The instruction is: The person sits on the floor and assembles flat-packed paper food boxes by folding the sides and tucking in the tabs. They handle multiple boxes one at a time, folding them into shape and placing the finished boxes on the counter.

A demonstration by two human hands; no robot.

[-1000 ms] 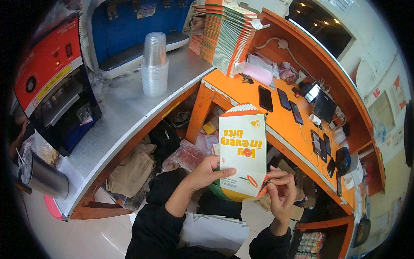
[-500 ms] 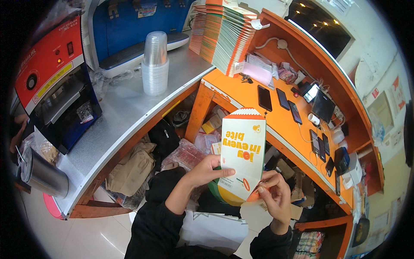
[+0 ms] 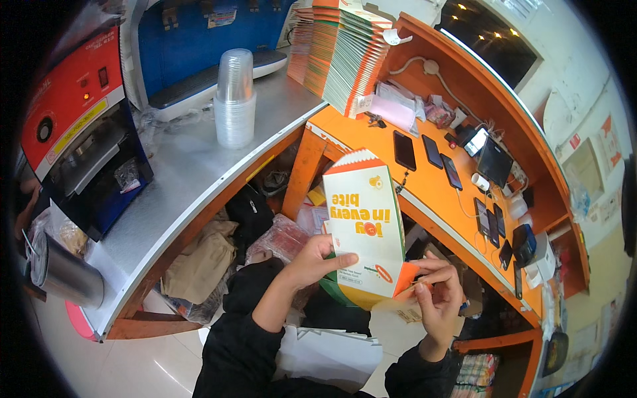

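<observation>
Between my hands is a folding cardboard food carton (image 3: 365,212), white with yellow and orange print, upside down to me. Its far end carries an orange band with a zigzag edge, and green and yellow show on the side underneath. My left hand (image 3: 315,262) grips the carton's left side, thumb flat on the white face and the other fingers hidden beneath. At the near right corner, my right hand (image 3: 434,295) pinches an orange flap of the carton between thumb and fingers. Below the carton, a stack of white flat card pieces (image 3: 328,358) lies at my lap.
A tall stack of flat cartons (image 3: 348,56) stands at the back. Nested clear cups (image 3: 235,109) and a red-and-black cup sealer (image 3: 79,126) are on the steel counter (image 3: 179,179). Several phones (image 3: 451,172) lie on the orange desk (image 3: 378,146). Bags and clothes (image 3: 202,262) fill the space underneath.
The carton has tilted and shifted slightly left and away from me. My right hand has moved a little right, and the orange flap now stands out more from the carton's corner.
</observation>
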